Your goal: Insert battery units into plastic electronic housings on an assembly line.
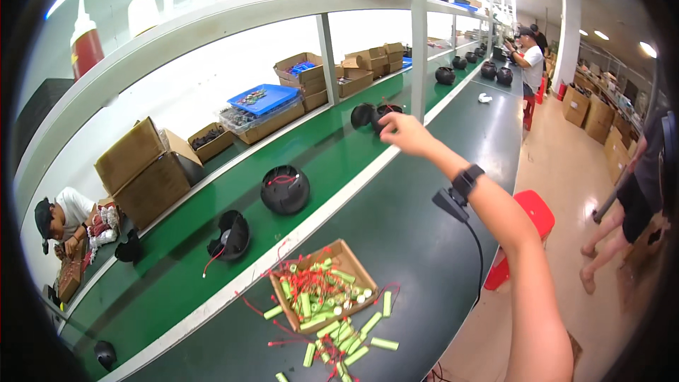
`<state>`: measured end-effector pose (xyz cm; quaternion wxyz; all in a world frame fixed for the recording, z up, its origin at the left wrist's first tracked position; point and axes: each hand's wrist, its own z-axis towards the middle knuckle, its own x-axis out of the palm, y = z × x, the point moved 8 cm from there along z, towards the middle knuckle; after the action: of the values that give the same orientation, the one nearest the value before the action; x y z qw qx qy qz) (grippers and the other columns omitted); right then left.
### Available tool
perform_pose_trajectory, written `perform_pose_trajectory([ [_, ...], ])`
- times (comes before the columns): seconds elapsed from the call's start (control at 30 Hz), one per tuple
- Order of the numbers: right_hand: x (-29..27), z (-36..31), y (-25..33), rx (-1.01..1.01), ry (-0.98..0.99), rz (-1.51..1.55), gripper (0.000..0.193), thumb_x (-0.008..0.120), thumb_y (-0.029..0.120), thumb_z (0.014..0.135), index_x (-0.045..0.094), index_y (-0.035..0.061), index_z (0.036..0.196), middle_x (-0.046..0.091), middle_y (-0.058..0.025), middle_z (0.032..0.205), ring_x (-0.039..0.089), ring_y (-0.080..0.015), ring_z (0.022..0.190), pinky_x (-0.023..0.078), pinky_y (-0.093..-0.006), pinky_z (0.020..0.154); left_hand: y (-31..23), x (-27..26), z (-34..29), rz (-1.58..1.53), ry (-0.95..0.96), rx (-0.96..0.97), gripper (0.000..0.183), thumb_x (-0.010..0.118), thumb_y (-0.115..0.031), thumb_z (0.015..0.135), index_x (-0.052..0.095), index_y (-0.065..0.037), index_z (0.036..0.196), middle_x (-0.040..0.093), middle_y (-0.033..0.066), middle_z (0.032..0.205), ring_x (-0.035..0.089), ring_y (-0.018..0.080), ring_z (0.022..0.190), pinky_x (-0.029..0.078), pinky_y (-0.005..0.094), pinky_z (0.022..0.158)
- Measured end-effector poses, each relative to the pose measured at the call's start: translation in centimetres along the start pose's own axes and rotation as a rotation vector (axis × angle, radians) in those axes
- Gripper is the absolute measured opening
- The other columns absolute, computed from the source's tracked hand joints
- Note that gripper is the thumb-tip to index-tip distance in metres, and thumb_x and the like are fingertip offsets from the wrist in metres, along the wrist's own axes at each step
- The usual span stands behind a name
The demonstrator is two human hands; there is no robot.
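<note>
My right arm stretches far out over the work table, and my right hand [408,134] is at the near edge of the green conveyor belt. Its fingers are bent and closed at the rim of a black round shell [386,110], which they partly hide. A second black shell [363,115] sits right beside it, on the left. Nearer on the belt are a black bowl-like shell [286,189] with red wires inside and a tilted black shell [230,235] with a red lead hanging out. My left hand is out of view.
A cardboard tray [363,274] heaped with green cylindrical batteries and red wires stands on the dark table [396,233], loose batteries around it. Cardboard boxes [152,170] and a blue tray [263,98] line the belt's far side. A red stool [534,213] stands right; co-workers are beyond.
</note>
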<state>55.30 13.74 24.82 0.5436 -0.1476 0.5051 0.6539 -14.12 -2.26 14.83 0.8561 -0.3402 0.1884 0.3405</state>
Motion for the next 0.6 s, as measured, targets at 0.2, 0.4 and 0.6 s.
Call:
perform_pose_trajectory([
  [0.2,-0.9,8.8,-12.5,0.307,-0.174,-0.231,0.033,0.065,0.016,0.081,0.061,0.0036,0.111,0.069,-0.013,0.092,0.066,-0.0297,0.09,0.051,-0.0387,0.08,-0.1,0.5,0.2,0.223,-0.303,-0.325,0.013,0.055,0.004,0.086,0.063,0.003,0.075,0.061,0.0141,0.076,0.056,0.03,0.082,0.045,0.0439,0.085],
  [0.4,-0.1,14.2,-13.9,0.198,0.043,-0.261,0.032,0.065,0.021,0.082,0.061,0.0107,0.112,0.068,-0.0108,0.098,0.064,-0.0307,0.096,0.05,-0.0414,0.084,-0.1,2.3,0.1,0.454,-0.55,-0.331,0.012,0.061,-0.001,0.087,0.065,0.007,0.08,0.064,0.0168,0.076,0.059,0.028,0.069,0.049,0.0365,0.069],
  [0.6,3.8,18.9,-13.7,0.072,0.094,-0.275,0.041,0.068,0.023,0.08,0.057,0.0063,0.115,0.067,-0.0116,0.098,0.063,-0.0307,0.096,0.05,-0.041,0.083,-0.5,2.2,-1.6,0.282,-0.655,-0.32,0.029,0.05,-0.012,0.097,0.059,0.005,0.075,0.059,0.0123,0.072,0.054,0.0225,0.066,0.047,0.0338,0.065],
])
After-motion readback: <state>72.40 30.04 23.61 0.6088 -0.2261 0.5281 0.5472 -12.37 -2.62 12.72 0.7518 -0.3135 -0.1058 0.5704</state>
